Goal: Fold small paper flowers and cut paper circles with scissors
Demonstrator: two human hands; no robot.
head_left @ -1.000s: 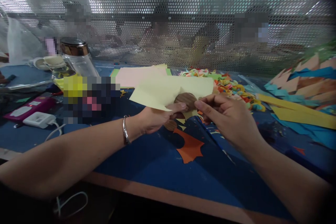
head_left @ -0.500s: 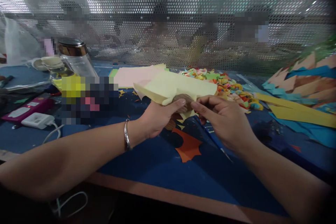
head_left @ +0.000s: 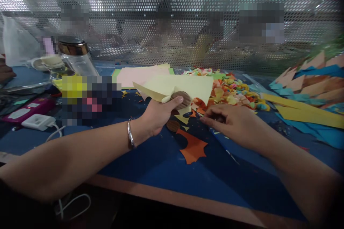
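Far left: purple box (head_left: 33, 108), white plug block (head_left: 36, 122) just near side of it; glass jar (head_left: 79, 62) with a dark lid beyond. Pink sheets (head_left: 137, 75) lie flat further right, at the far side.

Left hand (head_left: 158, 114) is closed in a pinch: thumb over the near left face of a wooden disc (head_left: 184, 100), pressing it on a pale yellow sheet (head_left: 188, 83). Disc sits at the thumb tip, right part uncovered; other fingers are hidden under the sheet. Sheet spreads left and right of the disc, edges lifted.

Second disc (head_left: 172, 126) is on the blue tabletop (head_left: 150, 164), near side of the held one, beside an orange offcut (head_left: 193, 148).

Right hand (head_left: 228, 120): fingers curled, thumb close to index, tips right of the held disc, apart from it. Can't tell if anything's pinched there; poorly lit.

Paper clippings (head_left: 233, 94) heaped beyond it; yellow strips (head_left: 309, 111) far right.
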